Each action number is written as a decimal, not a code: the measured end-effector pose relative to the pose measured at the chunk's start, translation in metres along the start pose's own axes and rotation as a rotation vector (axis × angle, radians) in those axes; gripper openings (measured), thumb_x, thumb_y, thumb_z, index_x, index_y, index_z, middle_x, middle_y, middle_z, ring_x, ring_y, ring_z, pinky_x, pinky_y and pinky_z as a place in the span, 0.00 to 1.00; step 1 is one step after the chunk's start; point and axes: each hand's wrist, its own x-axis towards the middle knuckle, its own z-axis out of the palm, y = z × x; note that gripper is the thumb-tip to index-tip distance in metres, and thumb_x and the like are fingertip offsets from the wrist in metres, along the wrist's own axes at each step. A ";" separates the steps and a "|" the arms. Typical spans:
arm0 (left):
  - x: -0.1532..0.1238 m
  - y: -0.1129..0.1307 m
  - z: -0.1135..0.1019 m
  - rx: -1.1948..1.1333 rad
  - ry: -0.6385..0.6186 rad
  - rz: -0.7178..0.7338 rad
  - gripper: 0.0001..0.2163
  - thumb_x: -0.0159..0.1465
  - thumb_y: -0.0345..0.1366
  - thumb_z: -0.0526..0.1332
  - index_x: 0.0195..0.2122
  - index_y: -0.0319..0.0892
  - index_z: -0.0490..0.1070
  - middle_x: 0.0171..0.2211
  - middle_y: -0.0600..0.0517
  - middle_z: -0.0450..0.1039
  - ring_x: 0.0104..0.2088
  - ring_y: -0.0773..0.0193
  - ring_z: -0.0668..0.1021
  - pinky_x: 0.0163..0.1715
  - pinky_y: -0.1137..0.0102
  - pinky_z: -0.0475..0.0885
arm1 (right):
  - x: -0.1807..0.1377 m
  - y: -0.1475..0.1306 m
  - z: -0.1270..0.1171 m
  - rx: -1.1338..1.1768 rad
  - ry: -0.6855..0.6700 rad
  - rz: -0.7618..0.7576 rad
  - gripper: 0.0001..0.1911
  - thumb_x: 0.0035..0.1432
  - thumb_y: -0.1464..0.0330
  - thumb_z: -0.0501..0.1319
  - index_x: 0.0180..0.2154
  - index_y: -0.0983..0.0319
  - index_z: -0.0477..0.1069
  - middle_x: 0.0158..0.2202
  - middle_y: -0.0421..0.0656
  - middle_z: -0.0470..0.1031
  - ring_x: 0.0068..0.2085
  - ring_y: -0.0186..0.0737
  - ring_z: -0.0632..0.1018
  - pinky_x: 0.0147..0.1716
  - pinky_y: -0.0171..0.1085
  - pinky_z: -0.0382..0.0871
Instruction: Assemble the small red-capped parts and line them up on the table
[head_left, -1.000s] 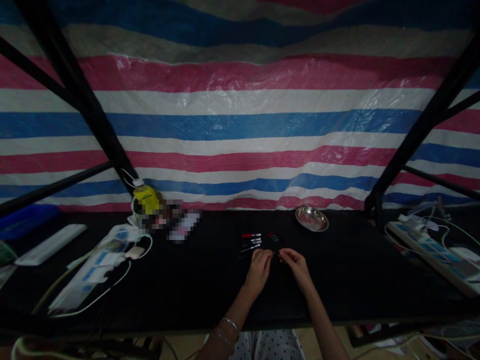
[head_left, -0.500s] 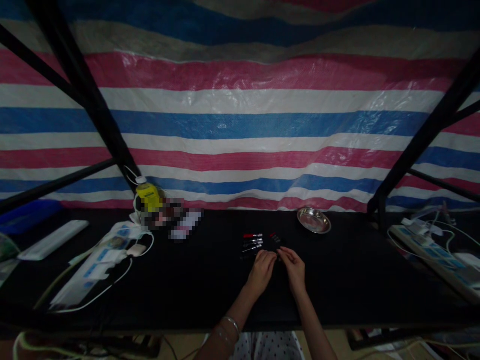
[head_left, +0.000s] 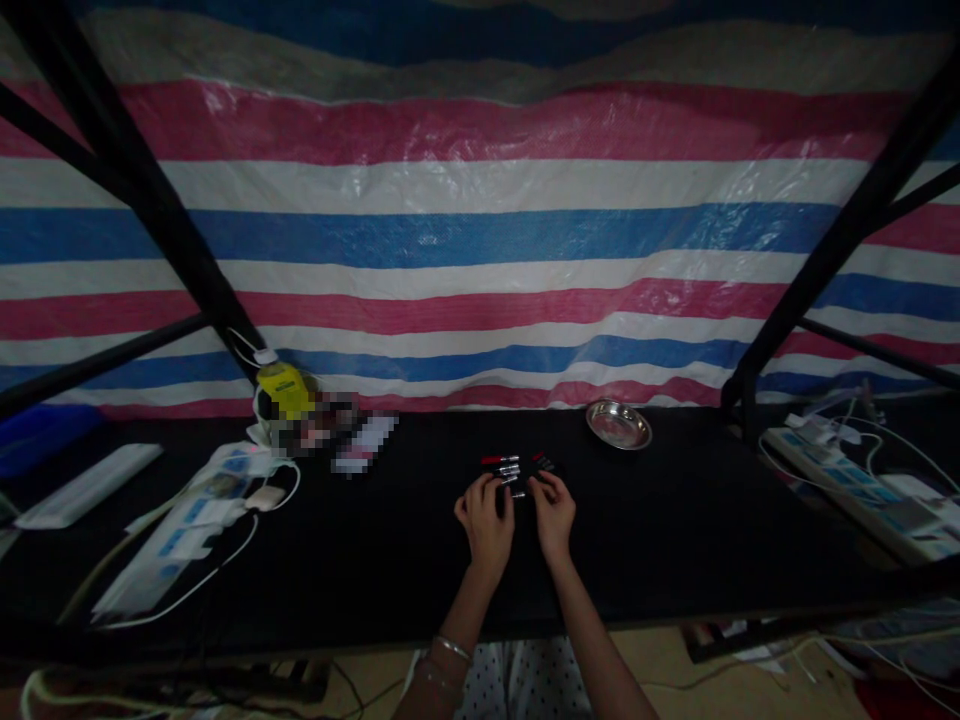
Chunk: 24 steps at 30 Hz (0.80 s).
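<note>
Several slim pen-like tubes with silver ends lie in a short row on the black table, among them a red one (head_left: 499,460) at the far end. My left hand (head_left: 486,520) is over the near end of this row, its fingers bent and apart. One dark tube with a silver tip (head_left: 518,495) shows beside its thumb. Just right of the row is a group of small dark and red pieces (head_left: 543,461), perhaps caps. My right hand (head_left: 553,512) rests close below them, thumb and fingertips drawn together; whatever they pinch is too small and dark to make out.
A round shiny metal dish (head_left: 619,426) stands at the back right. Left are a yellow-labelled bottle (head_left: 285,390), a blurred-out flat item (head_left: 365,443), and power strips with white cables (head_left: 187,525). Another power strip (head_left: 847,490) lies far right. Black frame posts (head_left: 817,270) flank a striped sheet.
My hands were together in front of the small pieces and are now apart. The left has moved left to the row of tubes, its fingers spreading. The view has shifted slightly.
</note>
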 end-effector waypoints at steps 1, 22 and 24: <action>0.001 -0.003 -0.003 0.053 0.014 -0.058 0.10 0.63 0.35 0.53 0.43 0.42 0.69 0.47 0.44 0.69 0.49 0.52 0.70 0.49 0.54 0.58 | 0.001 0.001 0.002 -0.024 0.030 0.000 0.22 0.46 0.57 0.63 0.39 0.65 0.69 0.28 0.46 0.77 0.30 0.41 0.77 0.30 0.36 0.69; -0.002 -0.027 0.012 -0.052 -0.059 -0.172 0.12 0.63 0.33 0.51 0.45 0.39 0.68 0.45 0.43 0.72 0.47 0.55 0.72 0.46 0.58 0.63 | 0.007 -0.001 0.021 -0.384 0.083 -0.049 0.17 0.49 0.56 0.60 0.35 0.61 0.71 0.28 0.43 0.78 0.30 0.42 0.77 0.29 0.35 0.65; -0.002 -0.030 0.015 -0.132 -0.027 -0.154 0.12 0.62 0.32 0.51 0.45 0.40 0.68 0.45 0.44 0.72 0.47 0.55 0.73 0.46 0.58 0.64 | 0.007 0.001 0.022 -0.243 0.081 -0.091 0.18 0.49 0.55 0.60 0.35 0.64 0.71 0.28 0.44 0.77 0.30 0.41 0.77 0.30 0.35 0.67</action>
